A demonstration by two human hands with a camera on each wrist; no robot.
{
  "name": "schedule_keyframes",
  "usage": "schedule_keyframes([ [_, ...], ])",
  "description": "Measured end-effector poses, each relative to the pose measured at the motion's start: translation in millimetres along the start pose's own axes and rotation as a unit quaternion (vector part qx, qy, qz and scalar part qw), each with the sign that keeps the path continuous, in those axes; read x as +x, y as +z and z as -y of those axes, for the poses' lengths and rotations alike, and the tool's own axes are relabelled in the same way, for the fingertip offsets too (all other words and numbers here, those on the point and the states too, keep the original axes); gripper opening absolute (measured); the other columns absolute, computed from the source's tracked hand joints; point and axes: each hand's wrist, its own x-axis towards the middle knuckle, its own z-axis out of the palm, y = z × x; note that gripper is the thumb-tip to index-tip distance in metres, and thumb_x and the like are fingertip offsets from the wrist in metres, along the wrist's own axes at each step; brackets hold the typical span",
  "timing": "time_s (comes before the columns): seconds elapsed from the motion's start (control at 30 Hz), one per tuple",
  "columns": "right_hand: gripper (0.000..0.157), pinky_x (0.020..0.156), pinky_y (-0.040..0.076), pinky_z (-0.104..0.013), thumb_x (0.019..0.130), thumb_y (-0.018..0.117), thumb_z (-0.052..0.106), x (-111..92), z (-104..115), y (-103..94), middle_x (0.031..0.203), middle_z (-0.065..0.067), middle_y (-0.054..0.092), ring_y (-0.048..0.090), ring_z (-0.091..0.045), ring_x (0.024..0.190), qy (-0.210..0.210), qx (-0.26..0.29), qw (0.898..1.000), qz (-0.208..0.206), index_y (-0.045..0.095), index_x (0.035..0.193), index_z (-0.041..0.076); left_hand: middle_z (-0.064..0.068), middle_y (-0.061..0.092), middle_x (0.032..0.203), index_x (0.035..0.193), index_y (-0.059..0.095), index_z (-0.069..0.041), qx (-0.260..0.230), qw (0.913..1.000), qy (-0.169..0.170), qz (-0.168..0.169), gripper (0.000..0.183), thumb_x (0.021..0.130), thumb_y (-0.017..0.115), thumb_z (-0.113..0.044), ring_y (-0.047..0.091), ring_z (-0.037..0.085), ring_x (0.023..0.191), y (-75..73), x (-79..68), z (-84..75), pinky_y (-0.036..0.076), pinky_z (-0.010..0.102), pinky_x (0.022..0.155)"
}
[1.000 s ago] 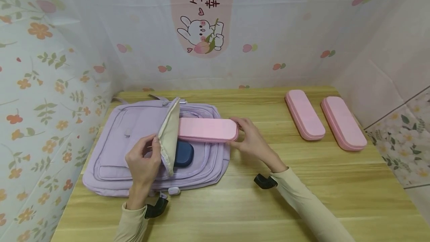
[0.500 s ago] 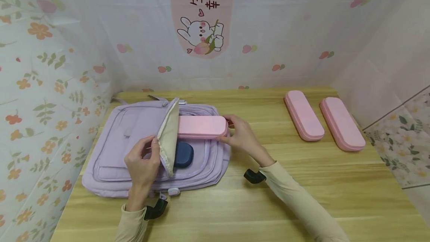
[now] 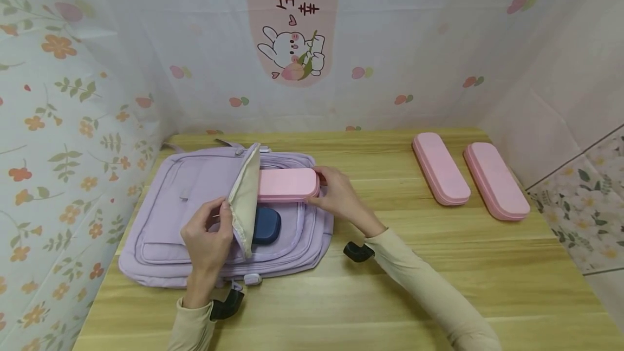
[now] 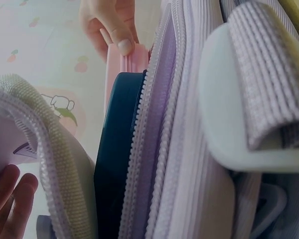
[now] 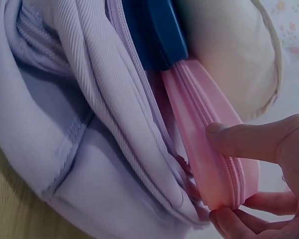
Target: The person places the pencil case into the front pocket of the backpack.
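Observation:
A lilac backpack [image 3: 166,205] lies flat on the table, its front pocket unzipped. My left hand [image 3: 208,232] pinches the edge of the cream-lined pocket flap [image 3: 246,199] and holds it raised. My right hand [image 3: 338,195] grips the outer end of a pink zippered pencil case [image 3: 288,184], thumb on the near side and fingers on the far side. The case's other end is hidden behind the flap. Beside it in the pocket sits a dark blue case [image 3: 266,225], partly covered by the flap. In the right wrist view the thumb [image 5: 239,139] presses near the pink case's zipper.
Two more pink pencil cases, one [image 3: 441,168] nearer and one [image 3: 496,180] farther right, lie on the wooden table [image 3: 312,307]. A white buckle [image 3: 252,279] hangs at the bag's near side. Printed cloth [image 3: 390,42] covers the walls behind and beside the table.
My right hand has moved left, sliding the pink pencil case deeper under the flap, so less of it shows. The left hand and flap stay nearly still.

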Motion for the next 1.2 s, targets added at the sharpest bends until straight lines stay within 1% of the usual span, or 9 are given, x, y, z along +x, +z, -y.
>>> schedule_keyframes([
  [0.1,0.077,0.111,0.047,-0.049,0.075,0.09,0.016,1,3,3.3,0.131,-0.024,0.063,0.058,-0.036,0.123,-0.007,-0.003,1.0,-0.001,0.053,0.138,-0.008,0.022,0.076,0.085,0.095,0.077,0.006,0.0,1.0,0.0,0.0,0.013,0.085,0.069,0.007,0.063,-0.01,0.073,-0.1,-0.2,-0.3,0.054,0.005,0.068],
  [0.23,0.076,0.112,0.046,-0.051,0.076,0.086,0.008,3,5,8.3,0.133,-0.028,0.06,0.056,-0.04,0.125,-0.041,-0.005,0.999,0.003,0.048,0.139,-0.011,0.023,0.076,0.085,0.095,0.077,0.006,0.001,1.0,0.001,-0.001,0.013,0.085,0.069,0.007,0.062,-0.011,0.074,-0.4,-0.8,-0.7,0.054,0.005,0.068],
  [0.37,0.072,0.113,0.046,-0.05,0.077,0.082,0.001,4,6,12.3,0.133,-0.029,0.059,0.055,-0.041,0.126,-0.066,-0.008,0.998,0.011,0.048,0.138,-0.012,0.023,0.076,0.085,0.094,0.077,0.006,0.0,1.0,0.003,-0.002,0.013,0.085,0.068,0.008,0.062,-0.011,0.074,0.3,-1.2,-1.2,0.054,0.005,0.069],
  [0.5,0.07,0.113,0.046,-0.05,0.077,0.081,-0.001,6,8,15.6,0.133,-0.027,0.06,0.056,-0.039,0.126,-0.068,-0.004,0.998,0.015,0.048,0.138,-0.01,0.023,0.076,0.085,0.095,0.077,0.007,-0.001,1.0,0.003,-0.001,0.013,0.085,0.068,0.008,0.063,-0.011,0.075,1.6,-1.5,-1.6,0.054,0.005,0.069],
  [0.73,0.07,0.116,0.043,-0.048,0.079,0.081,0.002,11,11,21.0,0.137,-0.025,0.058,0.053,-0.037,0.131,-0.061,-0.001,0.998,0.029,0.047,0.14,-0.009,0.024,0.075,0.086,0.095,0.076,0.007,-0.002,1.0,-0.003,-0.006,0.013,0.085,0.068,0.008,0.062,-0.012,0.075,2.6,-2.2,-1.8,0.054,0.005,0.069],
  [0.87,0.071,0.115,0.044,-0.048,0.078,0.082,0.001,13,14,24.4,0.138,-0.025,0.058,0.054,-0.037,0.131,-0.055,0.003,0.998,0.027,0.048,0.14,-0.009,0.024,0.075,0.087,0.095,0.076,0.007,-0.002,1.0,-0.003,-0.004,0.013,0.085,0.068,0.009,0.062,-0.012,0.075,1.5,-2.2,-1.8,0.054,0.005,0.069],
  [0.93,0.071,0.114,0.045,-0.047,0.078,0.082,0.002,14,15,25.9,0.137,-0.025,0.059,0.055,-0.037,0.129,-0.052,0.006,0.998,0.027,0.048,0.14,-0.009,0.024,0.076,0.087,0.095,0.076,0.007,-0.002,1.0,-0.003,-0.004,0.013,0.085,0.068,0.008,0.062,-0.011,0.075,1.2,-2.1,-2.0,0.054,0.005,0.069],
  [1.03,0.071,0.108,0.05,-0.044,0.078,0.083,0.003,16,16,29.1,0.134,-0.024,0.061,0.06,-0.034,0.122,-0.05,0.007,0.998,0.029,0.049,0.14,-0.007,0.024,0.076,0.087,0.096,0.076,0.007,-0.001,1.0,-0.004,-0.004,0.013,0.085,0.068,0.008,0.062,-0.011,0.074,1.1,-2.0,-2.7,0.054,0.005,0.068],
  [1.2,0.067,0.093,0.057,-0.041,0.076,0.084,0.003,19,16,36.4,0.125,-0.02,0.065,0.065,-0.03,0.106,-0.057,0.004,0.998,0.019,0.053,0.134,-0.006,0.023,0.076,0.087,0.096,0.077,0.006,-0.001,1.0,-0.003,-0.003,0.013,0.085,0.069,0.007,0.063,-0.01,0.074,1.6,-2.5,-3.1,0.055,0.005,0.069],
])
